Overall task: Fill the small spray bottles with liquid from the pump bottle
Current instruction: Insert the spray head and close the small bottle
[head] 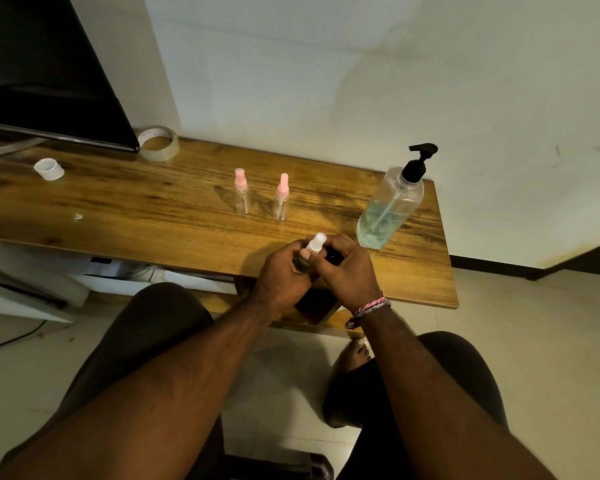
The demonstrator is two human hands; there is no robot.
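A: Going left to right, what am I working with?

B: On the desk (125, 202) two small spray bottles with pink tops are standing side by side, one (241, 192) left of the other (281, 199), both looking empty. The pump bottle (390, 206) is standing well to their right, partly full of pale liquid.

A: And my hands?

B: Your left hand (284, 275) is curling round the body of a third spray bottle (315, 244) at the near edge of the desk. Your right hand (347, 271) is closing over its pale cap, fingers pinching the top. Neither hand is spread.

A: So how am I doing this step well?

B: You're probably unscrewing the sprayer, so be keeping the bottle upright, gripping the body firmly with the left hand and turning only the cap with the right. The body is mostly hidden, so I cannot tell its fill level.
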